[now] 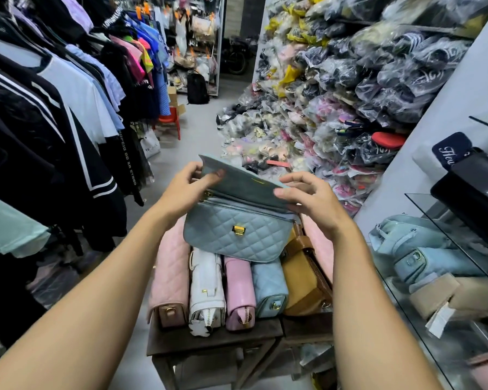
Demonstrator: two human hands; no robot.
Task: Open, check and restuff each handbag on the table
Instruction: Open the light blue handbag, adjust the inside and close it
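Opening is in hand: left grip [189,187] and right grip [310,201] each pinch an end of the raised flap [243,178] of the blue quilted handbag [237,235], which sits atop the row of bags [240,288] toward the surface's [214,339] far edge. Next likely needs one grip freed to probe inside.
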